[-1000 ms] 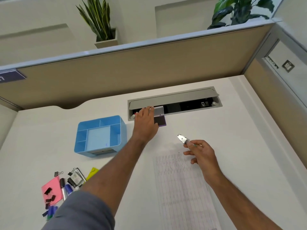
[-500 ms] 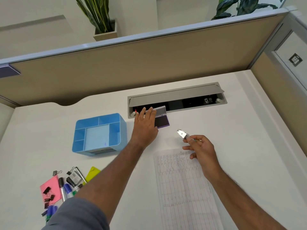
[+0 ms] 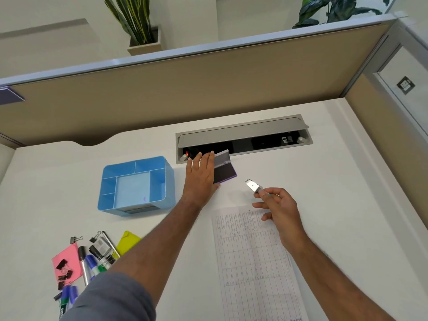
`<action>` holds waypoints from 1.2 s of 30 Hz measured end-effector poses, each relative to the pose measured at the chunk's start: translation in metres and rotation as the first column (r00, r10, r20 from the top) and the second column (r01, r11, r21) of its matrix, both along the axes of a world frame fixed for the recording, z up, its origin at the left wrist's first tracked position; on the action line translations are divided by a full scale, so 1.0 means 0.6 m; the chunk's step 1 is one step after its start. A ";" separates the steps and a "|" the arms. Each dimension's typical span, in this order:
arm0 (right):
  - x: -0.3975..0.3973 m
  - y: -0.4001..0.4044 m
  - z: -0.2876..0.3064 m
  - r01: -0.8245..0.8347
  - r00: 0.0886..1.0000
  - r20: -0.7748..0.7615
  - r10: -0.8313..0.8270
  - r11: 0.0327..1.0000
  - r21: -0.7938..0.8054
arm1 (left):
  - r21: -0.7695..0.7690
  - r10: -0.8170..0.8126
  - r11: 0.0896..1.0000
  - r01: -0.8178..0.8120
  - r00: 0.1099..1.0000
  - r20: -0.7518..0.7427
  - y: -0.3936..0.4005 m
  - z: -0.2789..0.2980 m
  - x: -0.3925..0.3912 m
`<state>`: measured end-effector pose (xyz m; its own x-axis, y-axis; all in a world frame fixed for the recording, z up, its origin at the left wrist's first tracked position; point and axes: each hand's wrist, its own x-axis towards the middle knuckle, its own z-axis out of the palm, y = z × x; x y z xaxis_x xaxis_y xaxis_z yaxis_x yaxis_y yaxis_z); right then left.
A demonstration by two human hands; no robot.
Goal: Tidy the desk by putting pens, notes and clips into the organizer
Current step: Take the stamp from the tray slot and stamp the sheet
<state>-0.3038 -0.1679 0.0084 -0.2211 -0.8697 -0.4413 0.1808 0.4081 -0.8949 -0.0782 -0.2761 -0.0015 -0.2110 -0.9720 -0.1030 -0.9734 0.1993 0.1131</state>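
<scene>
- Two bare hands worked over a white desk, likely sorting its clutter.
- At centre left, a blue organizer stood open-topped with bare compartments, nothing yet filed.
- At lower left, pens, clips and notes lay heaped; most pens ran up-frame.
- At centre, the left hand lay flat, fingers unclenched, on a purple pad.
- Right of centre, the right hand pinched a small metal tool, pointing upper left.
</scene>
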 end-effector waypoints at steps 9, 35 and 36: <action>-0.002 -0.008 -0.004 0.011 0.999 0.030 -0.011 1.000 -0.002 | -0.063 -0.048 0.997 0.053 0.995 0.082 -0.024 -0.003 0.006; 0.091 -0.169 -0.037 -0.258 0.850 -0.485 0.209 0.965 -0.037 | 0.133 0.119 0.984 -0.118 0.993 -0.003 0.003 -0.057 0.012; 0.094 -0.174 -0.041 -0.269 0.838 -0.503 0.214 0.962 -0.038 | 0.129 0.138 0.983 -0.134 0.990 -0.027 0.007 -0.055 0.014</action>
